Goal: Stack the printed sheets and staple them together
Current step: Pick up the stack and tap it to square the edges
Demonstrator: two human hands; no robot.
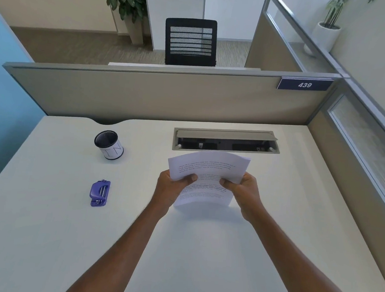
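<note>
Both hands, left hand (pixel 172 185) & right hand (pixel 243 188), pinch the printed sheets (pixel 208 169) upright above desk; purple stapler (pixel 100 193) lies well left, nearer the left.

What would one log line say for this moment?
left hand: gripping printed sheets | right hand: gripping same | sheets: above desk | purple stapler: untouched

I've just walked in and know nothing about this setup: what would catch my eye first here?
First, the two hands, left hand and right hand, holding a bowed bundle of printed sheets upright above the middle of the white desk. Next, the small purple stapler lying alone to the left, with a black mesh pen cup behind it.
</note>
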